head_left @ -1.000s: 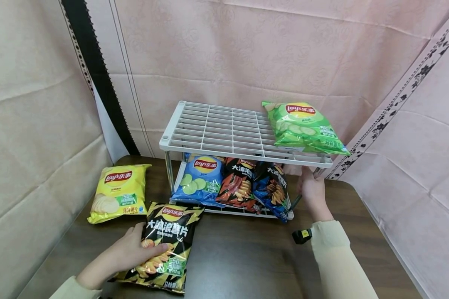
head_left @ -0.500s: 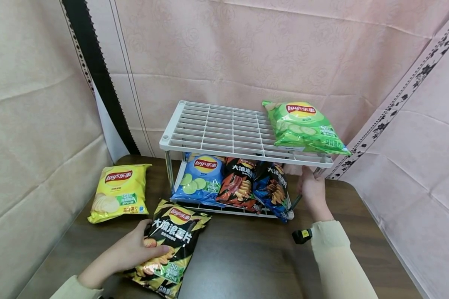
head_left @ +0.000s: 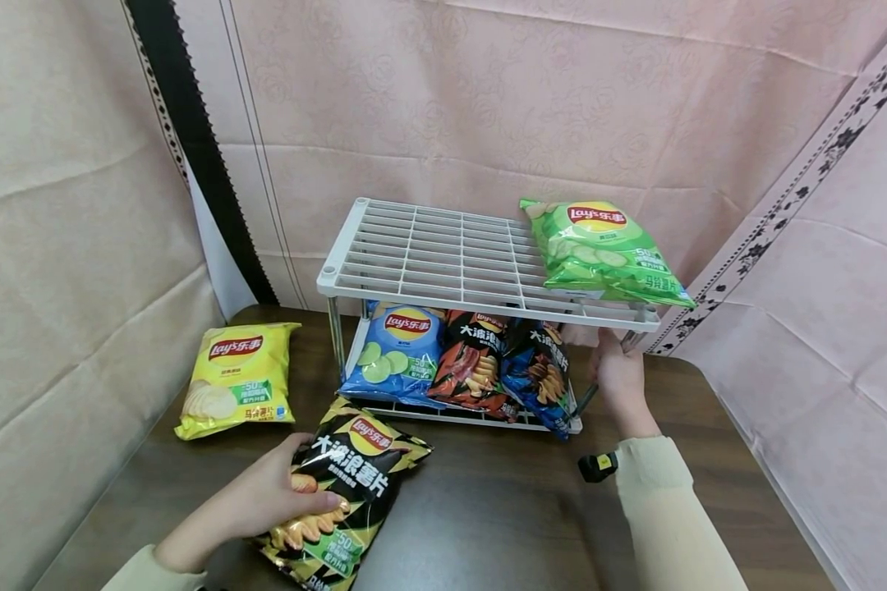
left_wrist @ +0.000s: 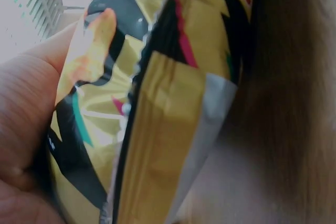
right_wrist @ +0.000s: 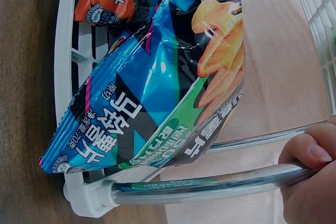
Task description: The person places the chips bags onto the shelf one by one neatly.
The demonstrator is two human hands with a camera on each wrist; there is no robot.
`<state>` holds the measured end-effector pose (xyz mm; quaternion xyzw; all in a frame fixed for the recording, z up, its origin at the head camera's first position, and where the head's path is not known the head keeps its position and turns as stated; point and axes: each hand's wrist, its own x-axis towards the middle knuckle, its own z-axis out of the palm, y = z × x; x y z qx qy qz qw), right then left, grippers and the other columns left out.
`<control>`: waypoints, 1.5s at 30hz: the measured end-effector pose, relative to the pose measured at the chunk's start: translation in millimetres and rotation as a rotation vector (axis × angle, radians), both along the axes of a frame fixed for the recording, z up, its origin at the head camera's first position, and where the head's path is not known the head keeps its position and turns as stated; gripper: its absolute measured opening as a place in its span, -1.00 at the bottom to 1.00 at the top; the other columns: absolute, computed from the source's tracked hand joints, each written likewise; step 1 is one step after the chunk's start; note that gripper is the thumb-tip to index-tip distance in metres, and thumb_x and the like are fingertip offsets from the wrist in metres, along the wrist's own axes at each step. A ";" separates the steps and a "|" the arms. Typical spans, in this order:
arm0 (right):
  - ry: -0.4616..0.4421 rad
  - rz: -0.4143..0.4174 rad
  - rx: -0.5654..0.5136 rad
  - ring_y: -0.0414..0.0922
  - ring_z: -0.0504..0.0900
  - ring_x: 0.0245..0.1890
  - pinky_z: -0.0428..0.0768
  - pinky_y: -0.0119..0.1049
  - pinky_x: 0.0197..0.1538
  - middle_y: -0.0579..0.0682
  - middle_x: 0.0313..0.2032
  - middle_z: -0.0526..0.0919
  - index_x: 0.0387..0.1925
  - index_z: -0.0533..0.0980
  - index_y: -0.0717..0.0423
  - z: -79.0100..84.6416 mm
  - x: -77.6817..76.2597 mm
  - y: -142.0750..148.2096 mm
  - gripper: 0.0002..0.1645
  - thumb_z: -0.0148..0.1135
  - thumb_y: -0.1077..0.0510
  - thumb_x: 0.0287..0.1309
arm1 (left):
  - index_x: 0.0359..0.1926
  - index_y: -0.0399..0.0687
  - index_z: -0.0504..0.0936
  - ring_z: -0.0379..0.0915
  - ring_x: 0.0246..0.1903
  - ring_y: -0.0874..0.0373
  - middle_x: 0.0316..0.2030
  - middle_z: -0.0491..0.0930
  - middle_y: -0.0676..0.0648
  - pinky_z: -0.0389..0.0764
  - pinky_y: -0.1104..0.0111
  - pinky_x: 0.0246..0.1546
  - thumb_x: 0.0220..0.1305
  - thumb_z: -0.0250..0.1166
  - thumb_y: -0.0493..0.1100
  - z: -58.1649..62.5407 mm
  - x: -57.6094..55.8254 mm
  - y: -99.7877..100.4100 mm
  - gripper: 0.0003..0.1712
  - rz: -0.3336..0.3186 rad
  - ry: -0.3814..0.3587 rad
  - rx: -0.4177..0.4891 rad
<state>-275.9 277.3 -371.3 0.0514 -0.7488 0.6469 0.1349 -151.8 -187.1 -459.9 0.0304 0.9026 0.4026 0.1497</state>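
My left hand [head_left: 266, 501] grips the left side of a black and gold Lay's chip bag [head_left: 347, 484], thumb across its front. The bag tilts with its top to the right, in front of a white two-tier rack [head_left: 443, 263]. In the left wrist view the crimped edge of this chip bag [left_wrist: 157, 129] shows close up. At the rack's right end my right hand [head_left: 619, 382] holds a metal post; in the right wrist view the fingers wrap this metal post [right_wrist: 210, 184]. A blue and black chip bag [right_wrist: 173, 77] lies beside it on the lower shelf.
A green chip bag [head_left: 599, 250] lies on the top shelf's right side. Below are a light blue chip bag [head_left: 395, 353] and a red-black chip bag [head_left: 473, 361]. A yellow chip bag [head_left: 236, 377] lies left on the wooden table [head_left: 488, 509]. Curtains surround it.
My left hand has shifted slightly to the right with the black and gold chip bag, whose top has tipped further right. The right hand stays on the post.
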 end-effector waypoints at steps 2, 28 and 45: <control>0.002 0.006 -0.008 -0.03 0.13 -0.84 0.15 -0.15 -0.73 -0.04 -0.85 0.23 -0.71 0.18 0.19 -0.2 -0.1 0.2 -0.36 -0.26 -0.01 0.53 | 0.37 -0.27 0.14 0.40 0.07 -0.07 0.20 0.37 -0.33 0.46 -0.06 0.00 -0.15 0.50 0.34 1.4 1.0 2.8 0.25 -0.003 0.005 0.000; 0.011 0.004 -0.001 -0.03 0.13 -0.84 0.17 -0.15 -0.71 -0.05 -0.86 0.22 -0.74 0.15 0.21 -1.1 -1.0 1.1 -0.34 -0.29 0.01 0.53 | 0.37 -0.05 0.16 0.46 -0.04 0.11 0.05 0.48 -0.09 0.50 0.12 -0.04 -0.19 0.54 0.32 67.6 13.0 13.4 0.20 -0.164 0.149 0.063; -0.045 0.008 -0.053 -0.08 0.12 -0.81 0.19 -0.22 -0.68 -0.08 -0.84 0.20 -0.74 0.15 0.11 -1.5 1.5 1.3 -0.35 -0.22 -0.07 0.51 | 0.40 0.13 0.11 0.41 -0.01 0.03 0.10 0.39 -0.04 0.49 0.13 -0.03 0.07 0.48 0.09 139.7 0.6 34.8 -0.02 0.051 0.418 0.373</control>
